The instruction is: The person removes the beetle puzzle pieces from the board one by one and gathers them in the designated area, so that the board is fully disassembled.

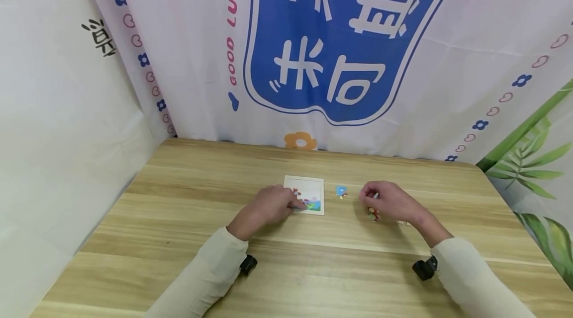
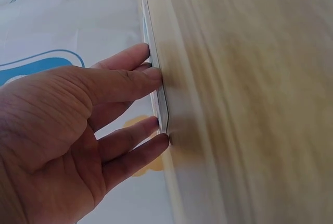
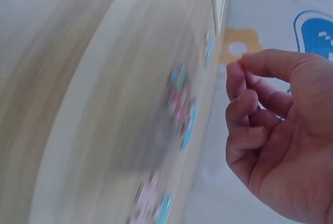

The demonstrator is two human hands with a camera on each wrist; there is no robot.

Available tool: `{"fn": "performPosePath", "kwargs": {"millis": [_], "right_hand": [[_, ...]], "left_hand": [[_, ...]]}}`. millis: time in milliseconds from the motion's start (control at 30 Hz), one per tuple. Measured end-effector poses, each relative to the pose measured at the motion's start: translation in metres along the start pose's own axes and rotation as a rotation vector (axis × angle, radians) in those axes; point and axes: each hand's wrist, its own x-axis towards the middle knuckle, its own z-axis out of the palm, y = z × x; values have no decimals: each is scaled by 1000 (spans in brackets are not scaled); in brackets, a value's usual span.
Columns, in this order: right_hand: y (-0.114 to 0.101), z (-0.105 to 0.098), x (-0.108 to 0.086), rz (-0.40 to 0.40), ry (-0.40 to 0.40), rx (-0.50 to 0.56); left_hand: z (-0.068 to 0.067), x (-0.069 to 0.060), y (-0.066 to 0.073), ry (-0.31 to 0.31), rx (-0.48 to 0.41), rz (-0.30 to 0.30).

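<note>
A white-framed jigsaw puzzle board (image 1: 304,183) lies on the table, with a few coloured pieces (image 1: 315,205) along its lower part. My left hand (image 1: 270,204) rests at the board's left and near side, its index finger reaching over the pieces. In the left wrist view, the thumb and fingertips (image 2: 155,74) touch the board's edge. My right hand (image 1: 390,201) hovers right of the board over loose puzzle pieces (image 1: 373,215). Its fingers are curled, thumb tip against the index finger (image 3: 235,75), and no piece shows between them.
A blue puzzle piece (image 1: 341,191) lies between the board and my right hand. Another pale piece (image 1: 404,223) is partly hidden by the right wrist. The wooden table (image 1: 286,268) ends at a printed cloth backdrop (image 1: 201,84).
</note>
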Motion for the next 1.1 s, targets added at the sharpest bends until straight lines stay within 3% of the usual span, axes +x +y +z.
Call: {"fn": "performPosePath", "kwargs": {"millis": [300,433,633,833,1100], "right_hand": [[-32,31,40,-110,-32,-16],[-42,44,58,-166,-88,-8],[-52,59,80,-183,-151,-73],[-57,64,88,-186,-185,-80],[-58,68,89,-176,-163,-79]], "left_hand": [[0,2,3,4,36,26],[1,3,1,19,67,76],[2,3,2,51,136,125],[3,3,2,71,169,150],[3,1,0,75,157,156]]}}
